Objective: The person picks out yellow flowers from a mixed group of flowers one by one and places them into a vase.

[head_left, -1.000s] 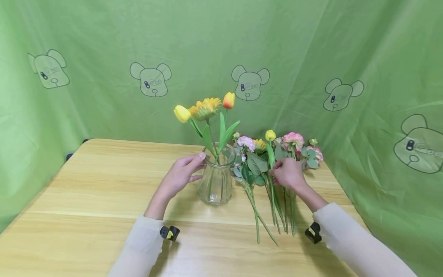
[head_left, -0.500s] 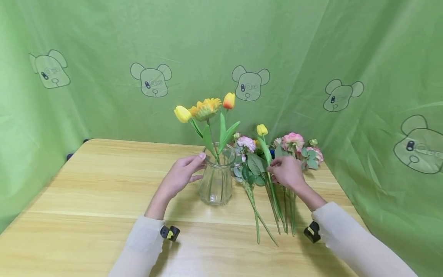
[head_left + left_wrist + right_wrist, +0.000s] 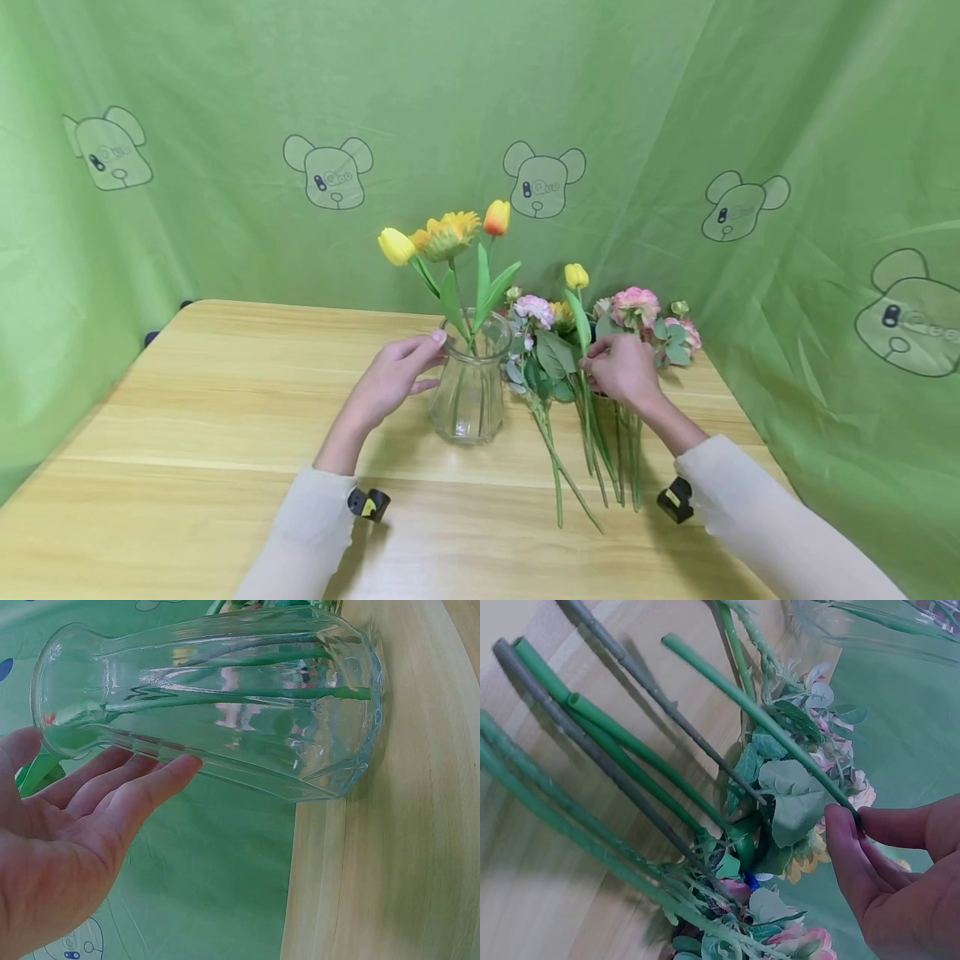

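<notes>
A clear glass vase (image 3: 467,400) stands upright on the table, holding a yellow tulip (image 3: 395,247), a sunflower (image 3: 447,236) and an orange-yellow tulip (image 3: 497,218). My left hand (image 3: 392,375) is at its left side, thumb at the rim and extended fingers along the glass; the left wrist view shows this hand (image 3: 82,825) loosely spread. With thumb and fingertips, my right hand (image 3: 624,367) pinches the stem of another yellow tulip (image 3: 576,277). In the right wrist view that green stem (image 3: 761,716) slants away from the pinching fingers, its cut end above the wooden surface.
Pink flowers (image 3: 636,307), a pale purple-pink flower (image 3: 534,311) and another sunflower (image 3: 561,313) lie right of the vase, stems pointing toward the front. The wooden table (image 3: 187,417) is enclosed by a green curtain (image 3: 435,100) with bear-head drawings.
The yellow tulip in my right hand has risen from among the lying flowers; its head tilted left, then came back more upright. My left hand and the vase have stayed in place.
</notes>
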Demonstrator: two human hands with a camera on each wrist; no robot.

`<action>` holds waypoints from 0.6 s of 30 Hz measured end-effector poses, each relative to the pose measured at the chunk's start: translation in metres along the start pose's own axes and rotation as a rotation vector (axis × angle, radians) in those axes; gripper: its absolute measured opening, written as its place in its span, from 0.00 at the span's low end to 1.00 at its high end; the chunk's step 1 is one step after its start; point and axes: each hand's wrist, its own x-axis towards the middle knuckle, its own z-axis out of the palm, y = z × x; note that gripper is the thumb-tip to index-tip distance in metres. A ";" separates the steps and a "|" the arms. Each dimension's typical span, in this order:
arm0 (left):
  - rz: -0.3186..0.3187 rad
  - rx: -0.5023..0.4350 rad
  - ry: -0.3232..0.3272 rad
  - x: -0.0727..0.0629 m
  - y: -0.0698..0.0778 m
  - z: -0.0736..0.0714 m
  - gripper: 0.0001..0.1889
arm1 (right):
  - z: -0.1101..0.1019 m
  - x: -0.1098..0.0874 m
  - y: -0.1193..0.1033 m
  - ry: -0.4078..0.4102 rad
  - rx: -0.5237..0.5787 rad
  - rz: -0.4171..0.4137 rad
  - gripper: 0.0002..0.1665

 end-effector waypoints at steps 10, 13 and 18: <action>0.001 0.000 0.001 0.001 0.000 0.000 0.35 | 0.001 -0.002 -0.005 0.003 0.047 -0.030 0.10; 0.001 0.000 0.001 0.001 -0.001 0.000 0.35 | 0.001 -0.001 -0.007 0.011 0.023 -0.037 0.10; -0.002 -0.003 0.000 0.001 -0.001 -0.001 0.35 | 0.000 0.000 -0.011 0.014 0.080 -0.026 0.10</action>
